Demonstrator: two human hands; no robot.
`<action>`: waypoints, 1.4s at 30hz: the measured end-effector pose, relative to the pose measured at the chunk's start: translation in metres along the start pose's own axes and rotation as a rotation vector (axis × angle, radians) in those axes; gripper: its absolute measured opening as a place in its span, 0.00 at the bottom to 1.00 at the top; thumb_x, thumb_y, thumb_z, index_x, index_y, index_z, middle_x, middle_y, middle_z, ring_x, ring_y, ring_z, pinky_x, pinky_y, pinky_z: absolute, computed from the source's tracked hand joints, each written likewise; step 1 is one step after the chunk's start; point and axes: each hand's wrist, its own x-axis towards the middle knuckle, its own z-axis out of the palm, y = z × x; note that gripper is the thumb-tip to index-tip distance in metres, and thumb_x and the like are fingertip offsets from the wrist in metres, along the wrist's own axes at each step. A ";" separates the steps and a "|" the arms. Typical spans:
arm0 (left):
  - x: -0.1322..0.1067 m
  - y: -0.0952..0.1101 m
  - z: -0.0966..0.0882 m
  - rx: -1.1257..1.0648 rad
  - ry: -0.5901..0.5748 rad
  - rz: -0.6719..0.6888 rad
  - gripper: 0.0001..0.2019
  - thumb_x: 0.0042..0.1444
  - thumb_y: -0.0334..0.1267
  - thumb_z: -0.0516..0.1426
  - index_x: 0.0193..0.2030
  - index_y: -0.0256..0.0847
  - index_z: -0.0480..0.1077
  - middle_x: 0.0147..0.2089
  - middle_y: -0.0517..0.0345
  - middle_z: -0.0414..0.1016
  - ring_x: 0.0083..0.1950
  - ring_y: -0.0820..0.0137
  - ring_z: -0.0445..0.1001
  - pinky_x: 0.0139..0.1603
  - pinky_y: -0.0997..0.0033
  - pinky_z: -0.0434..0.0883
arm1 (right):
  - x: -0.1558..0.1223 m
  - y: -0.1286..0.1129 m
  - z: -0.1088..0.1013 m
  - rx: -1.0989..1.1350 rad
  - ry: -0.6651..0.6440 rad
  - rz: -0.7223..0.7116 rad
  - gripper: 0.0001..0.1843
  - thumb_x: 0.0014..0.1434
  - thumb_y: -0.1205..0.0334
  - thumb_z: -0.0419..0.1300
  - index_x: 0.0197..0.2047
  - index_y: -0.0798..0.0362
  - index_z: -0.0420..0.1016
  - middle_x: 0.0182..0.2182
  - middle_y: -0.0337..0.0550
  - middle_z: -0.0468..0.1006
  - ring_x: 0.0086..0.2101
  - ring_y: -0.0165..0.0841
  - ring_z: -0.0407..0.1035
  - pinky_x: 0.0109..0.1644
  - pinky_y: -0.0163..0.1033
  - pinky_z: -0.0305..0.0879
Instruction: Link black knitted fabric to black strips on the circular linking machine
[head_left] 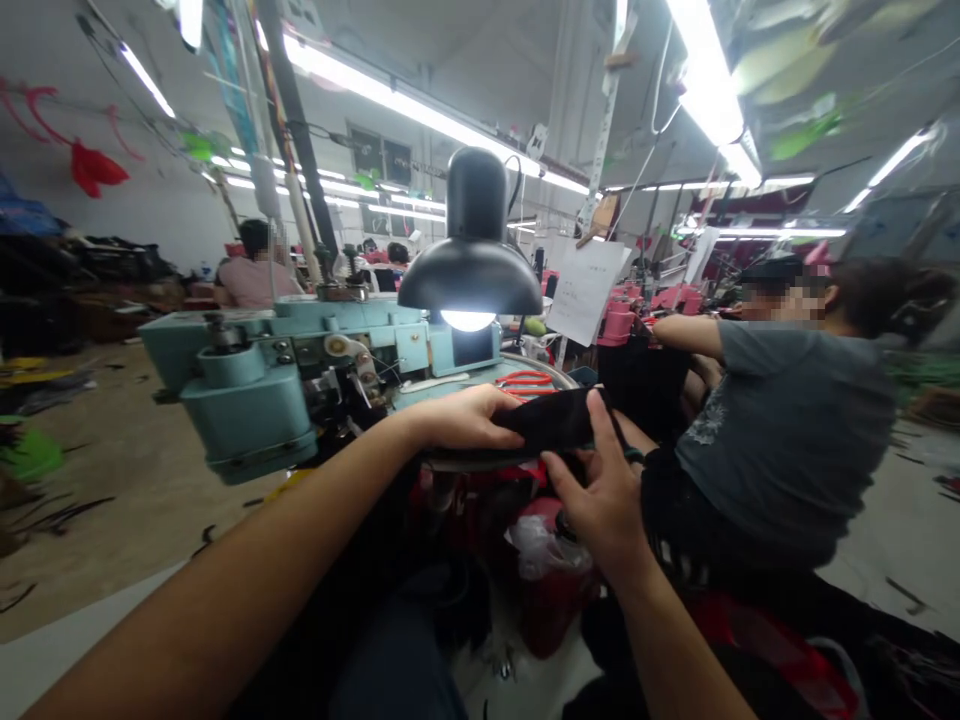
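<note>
A red bin (pixel 551 605) under the bench held a crumpled clear plastic bag (pixel 536 545). Above it, by a teal sewing machine (pixel 255 395), 2 hands pinched a flat black cloth (pixel 559 420): left hand (pixel 465 418) clamped over one end, right hand (pixel 600 495) thumb across the front.

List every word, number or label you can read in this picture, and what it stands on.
None can be read.
White paper sheet hanging behind the lamp: faint marks, too blurred.
Teal sewing machine: no legible label.
Black fabric held by left hand and right hand: no print seen.
</note>
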 end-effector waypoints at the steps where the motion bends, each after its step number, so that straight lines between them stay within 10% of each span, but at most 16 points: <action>1: 0.000 -0.002 0.001 -0.012 0.007 -0.008 0.11 0.54 0.40 0.59 0.41 0.38 0.76 0.36 0.60 0.77 0.35 0.69 0.73 0.37 0.74 0.69 | 0.001 0.000 -0.006 0.078 0.010 0.072 0.44 0.58 0.58 0.65 0.73 0.47 0.49 0.61 0.51 0.70 0.47 0.43 0.78 0.51 0.50 0.77; 8: 0.000 -0.007 0.004 -0.105 -0.002 -0.010 0.14 0.53 0.46 0.63 0.35 0.35 0.77 0.30 0.59 0.74 0.31 0.70 0.69 0.35 0.72 0.68 | -0.006 0.003 -0.039 0.355 0.077 0.305 0.51 0.47 0.59 0.73 0.71 0.48 0.55 0.58 0.52 0.74 0.43 0.44 0.79 0.49 0.51 0.78; 25: 0.004 -0.012 0.004 0.014 0.056 0.010 0.12 0.56 0.44 0.60 0.37 0.35 0.76 0.31 0.60 0.74 0.32 0.71 0.69 0.35 0.75 0.67 | -0.006 0.018 -0.010 0.092 0.276 0.121 0.42 0.54 0.59 0.68 0.69 0.51 0.59 0.63 0.51 0.69 0.53 0.43 0.74 0.59 0.49 0.71; 31: 0.013 0.001 0.006 0.062 0.050 0.059 0.11 0.55 0.34 0.57 0.44 0.36 0.76 0.41 0.58 0.78 0.41 0.67 0.74 0.43 0.73 0.68 | 0.000 0.007 0.001 -0.098 -0.152 -0.242 0.30 0.62 0.62 0.59 0.67 0.43 0.63 0.63 0.41 0.69 0.62 0.43 0.63 0.68 0.54 0.58; 42: 0.001 -0.002 0.003 0.084 0.062 -0.034 0.11 0.56 0.40 0.58 0.41 0.37 0.75 0.36 0.61 0.75 0.36 0.70 0.71 0.37 0.75 0.67 | 0.012 0.007 -0.035 0.476 -0.006 0.336 0.53 0.49 0.58 0.72 0.72 0.53 0.51 0.53 0.51 0.79 0.41 0.42 0.80 0.48 0.49 0.79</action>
